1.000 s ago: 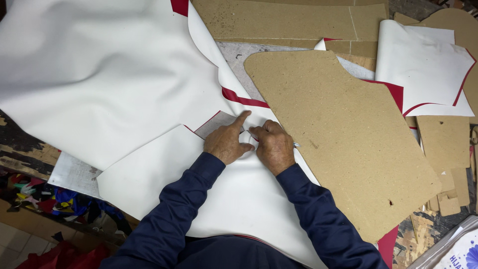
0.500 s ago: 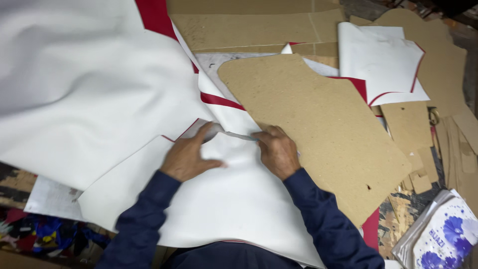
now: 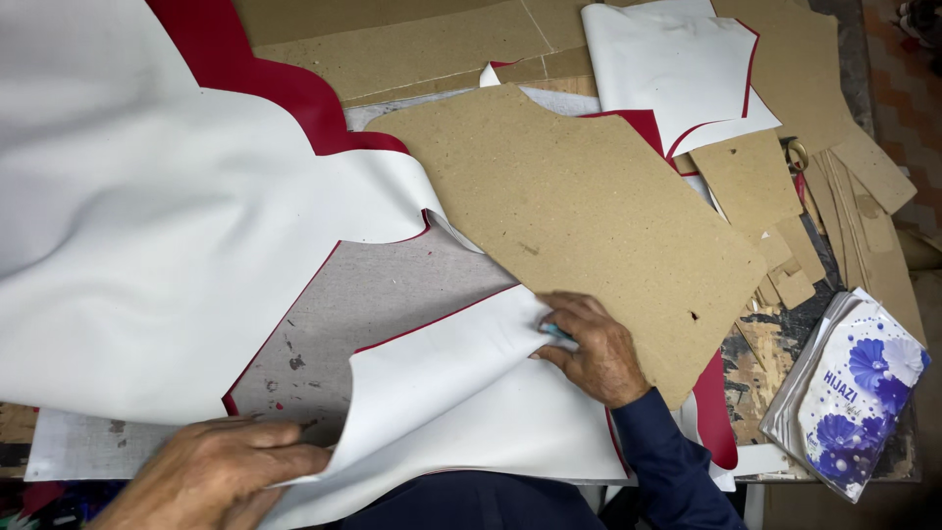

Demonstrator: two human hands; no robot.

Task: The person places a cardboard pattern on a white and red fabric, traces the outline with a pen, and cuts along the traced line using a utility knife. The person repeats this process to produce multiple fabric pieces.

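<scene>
My left hand (image 3: 221, 471) at the bottom left pinches the edge of a cut white sheet piece (image 3: 461, 402) with a red underside, and the piece curls up off the grey cutting board (image 3: 392, 294). My right hand (image 3: 594, 348) rests on the same piece's upper right corner, closed around a small teal-handled tool (image 3: 557, 334). That hand lies against the lower edge of a large brown cardboard template (image 3: 589, 216). A big white sheet with a red underside (image 3: 147, 245) covers the left half of the table.
More white pieces with red edges (image 3: 667, 59) lie at the top right. Several cardboard patterns (image 3: 785, 196) are stacked along the right side. A plastic packet printed with blue flowers (image 3: 854, 393) lies at the right edge. Brown board (image 3: 412, 49) covers the back.
My left hand has moved from beside the right hand to the bottom left, pulling the cut white piece apart from the big sheet and baring the grey board. The right hand stayed by the template.
</scene>
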